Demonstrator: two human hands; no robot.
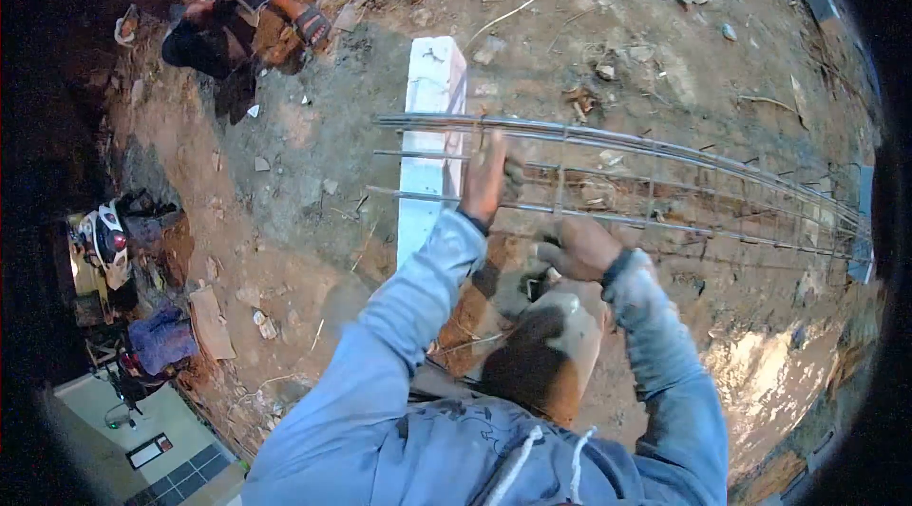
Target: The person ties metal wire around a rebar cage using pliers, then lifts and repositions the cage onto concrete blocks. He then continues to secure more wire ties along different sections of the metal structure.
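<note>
Now my left hand (pixel 484 178) grips a bar of the steel cage (pixel 655 151) resting on the white block (pixel 432 78); my right hand (pixel 581 248) is fisted beside it. Tying bars, I reckon; next needs a steady hold

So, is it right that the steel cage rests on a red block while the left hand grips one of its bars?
Not quite: the head view shows the block under the steel cage is white, not red. The left hand does grip one of its bars.
</note>
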